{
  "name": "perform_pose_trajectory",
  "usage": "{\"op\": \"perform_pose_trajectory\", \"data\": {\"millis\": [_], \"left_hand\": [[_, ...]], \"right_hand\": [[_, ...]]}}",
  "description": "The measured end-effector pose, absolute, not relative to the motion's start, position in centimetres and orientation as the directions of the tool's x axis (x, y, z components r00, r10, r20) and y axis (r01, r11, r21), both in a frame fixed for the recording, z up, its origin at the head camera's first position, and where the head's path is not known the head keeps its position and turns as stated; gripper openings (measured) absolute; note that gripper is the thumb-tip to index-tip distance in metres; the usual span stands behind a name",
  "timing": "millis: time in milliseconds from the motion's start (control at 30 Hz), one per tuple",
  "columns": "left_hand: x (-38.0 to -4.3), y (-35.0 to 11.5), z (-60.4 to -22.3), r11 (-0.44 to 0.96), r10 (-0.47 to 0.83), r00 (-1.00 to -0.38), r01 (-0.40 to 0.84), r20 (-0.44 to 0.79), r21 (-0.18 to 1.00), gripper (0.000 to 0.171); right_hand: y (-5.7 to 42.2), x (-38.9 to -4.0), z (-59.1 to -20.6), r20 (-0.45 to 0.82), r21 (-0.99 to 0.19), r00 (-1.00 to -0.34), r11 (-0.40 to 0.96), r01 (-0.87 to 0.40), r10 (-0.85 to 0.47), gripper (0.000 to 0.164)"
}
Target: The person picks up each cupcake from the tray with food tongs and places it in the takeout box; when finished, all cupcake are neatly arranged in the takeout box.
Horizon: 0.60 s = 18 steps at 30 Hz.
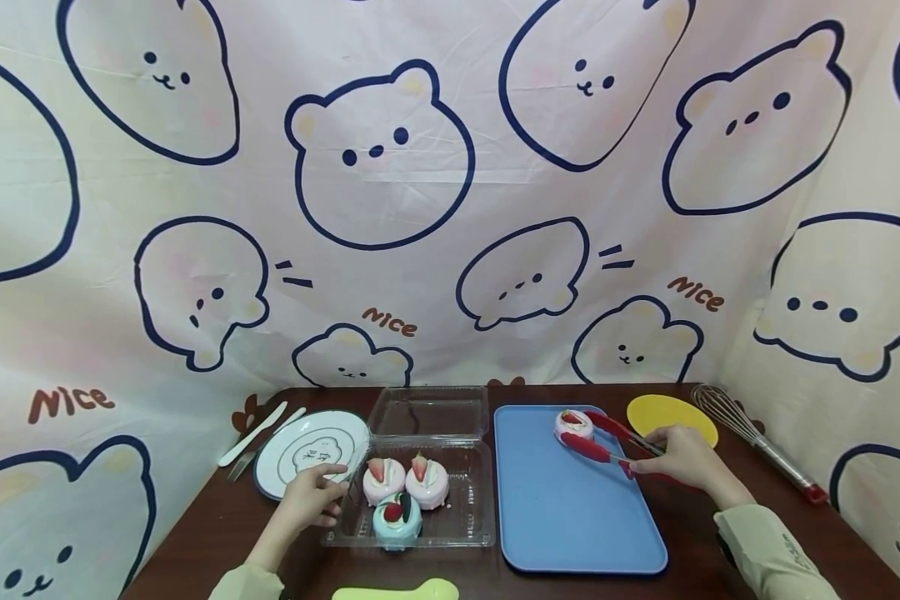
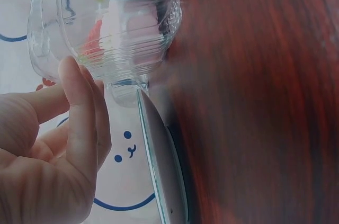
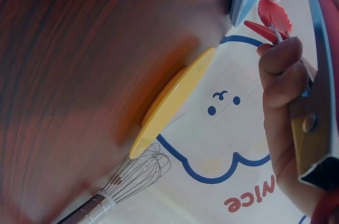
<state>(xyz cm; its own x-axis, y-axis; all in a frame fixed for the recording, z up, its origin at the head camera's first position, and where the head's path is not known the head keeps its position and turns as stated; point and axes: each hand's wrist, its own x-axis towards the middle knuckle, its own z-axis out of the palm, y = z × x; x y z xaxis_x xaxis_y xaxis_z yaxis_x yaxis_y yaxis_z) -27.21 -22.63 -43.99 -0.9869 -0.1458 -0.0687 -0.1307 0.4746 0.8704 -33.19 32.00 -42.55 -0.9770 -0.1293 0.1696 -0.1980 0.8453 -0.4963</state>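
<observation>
Right hand: fingers curled round red-tipped tongs. Pink cake: ahead-left of those fingers, between the tong tips, at the far end of the blue tray; firmness of pinch cannot be told. Left hand: fingers loosely bent, nothing visibly gripped, beside clear container. Risks: dented icing, from overtight squeezing; toppled cake, from uneven release.

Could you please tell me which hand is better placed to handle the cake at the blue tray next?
Probably the right hand: it holds the red-tipped tongs, whose tips flank the pink cake at the blue tray. The left hand is across by the clear box.
</observation>
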Motion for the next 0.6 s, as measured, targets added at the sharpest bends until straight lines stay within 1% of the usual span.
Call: {"op": "perform_pose_trajectory", "data": {"millis": [600], "left_hand": [[-27.19, -22.6, -43.97, 0.482, -0.146, -0.987, -0.127, -0.063, 0.867, 0.037]], "right_hand": [[32.13, -33.05, -42.83, 0.19, -0.475, -0.971, 0.852, -0.221, -0.146, 0.064]]}}
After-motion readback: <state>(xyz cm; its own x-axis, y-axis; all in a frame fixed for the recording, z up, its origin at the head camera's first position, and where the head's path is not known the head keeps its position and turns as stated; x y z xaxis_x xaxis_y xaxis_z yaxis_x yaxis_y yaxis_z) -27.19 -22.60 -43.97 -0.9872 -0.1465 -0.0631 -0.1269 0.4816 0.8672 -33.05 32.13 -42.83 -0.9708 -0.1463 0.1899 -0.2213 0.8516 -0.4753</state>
